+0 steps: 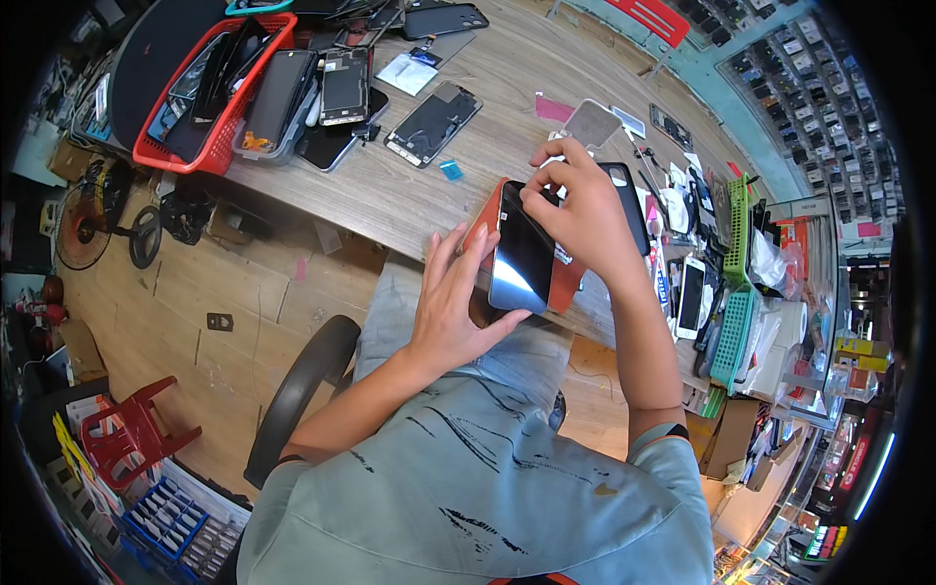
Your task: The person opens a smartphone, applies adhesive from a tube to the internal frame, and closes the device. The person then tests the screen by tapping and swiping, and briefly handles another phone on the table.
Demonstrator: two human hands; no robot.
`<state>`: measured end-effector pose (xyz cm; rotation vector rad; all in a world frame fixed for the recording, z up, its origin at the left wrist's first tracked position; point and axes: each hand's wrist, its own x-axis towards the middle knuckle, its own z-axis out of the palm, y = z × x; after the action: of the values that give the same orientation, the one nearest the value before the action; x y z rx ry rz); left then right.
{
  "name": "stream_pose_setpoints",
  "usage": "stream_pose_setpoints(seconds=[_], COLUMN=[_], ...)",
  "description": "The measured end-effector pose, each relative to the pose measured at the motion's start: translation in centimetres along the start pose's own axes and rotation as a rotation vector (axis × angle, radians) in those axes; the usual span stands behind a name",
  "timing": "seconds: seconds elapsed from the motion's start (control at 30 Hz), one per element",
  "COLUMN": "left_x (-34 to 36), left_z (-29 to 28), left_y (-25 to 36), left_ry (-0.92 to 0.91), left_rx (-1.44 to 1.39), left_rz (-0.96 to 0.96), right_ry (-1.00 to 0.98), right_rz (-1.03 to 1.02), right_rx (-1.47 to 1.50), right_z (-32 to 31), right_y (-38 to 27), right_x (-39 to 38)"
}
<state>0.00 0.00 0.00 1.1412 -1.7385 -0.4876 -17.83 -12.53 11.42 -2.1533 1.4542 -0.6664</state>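
A dark smartphone (523, 255) with a glossy screen lies face up at the table's front edge. Under it shows a reddish-brown pad (566, 283). My left hand (450, 297) steadies the phone, its fingers along the left side and the thumb at the lower edge. Over the phone's upper end, my right hand (582, 207) is closed, thumb and index finger pinched at the screen. Whatever sits between those fingertips is hidden. A black phone case (627, 208) lies just right of my right hand.
Phone parts and a dismantled phone (434, 123) lie farther back on the wooden table (522, 93). A red basket (216, 146) of phones stands at the left. Rightward are a white phone (691, 297), loose tools, and green baskets (733, 336). A chair armrest (302, 400) is beside me.
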Motion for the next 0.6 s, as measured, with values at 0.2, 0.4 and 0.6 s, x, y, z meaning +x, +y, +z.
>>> stream_pose_setpoints(seconds=[0.2,0.4,0.6], left_x=[0.0,1.4,4.4], left_z=[-0.2,-1.4,-1.8], left_y=[0.1,0.9,1.1], left_ry=[0.03,0.162,0.212], left_rx=[-0.013,-0.048,-0.114], left_rz=[0.007,-0.03,-0.161], right_ry=[-0.149,-0.304,-0.348], right_rz=[-0.021,0.207,0.306], right_rx=[0.143,0.218,0.33], right_z=[0.7,1.4,2.4], right_y=[0.7,-1.1,-1.7], right_x=[2.8,4.3,5.0])
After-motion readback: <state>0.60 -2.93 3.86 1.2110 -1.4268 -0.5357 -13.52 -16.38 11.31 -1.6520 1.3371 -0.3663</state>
